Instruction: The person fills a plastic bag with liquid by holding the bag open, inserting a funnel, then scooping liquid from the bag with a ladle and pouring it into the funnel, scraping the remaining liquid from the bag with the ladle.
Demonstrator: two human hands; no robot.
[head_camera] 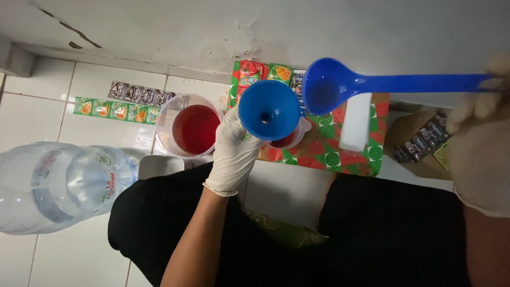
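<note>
My left hand (232, 151), in a white glove, grips a blue funnel (269, 110) held upright above a small clear cup of red liquid (289, 141). My right hand (481, 138), also gloved, holds the long handle of a blue ladle (340, 84) at the far right; its bowl hovers just right of the funnel and looks empty. A clear jug with red liquid (192, 127) stands to the left of the funnel on the white tiled floor.
A large clear water bottle (58, 186) lies at the left. Strips of drink sachets (125, 103) rest by the wall. A red-and-green patterned mat (329, 151) carries a white block (355, 122). A cardboard box of sachets (422, 139) sits at right. My black-clad legs fill the foreground.
</note>
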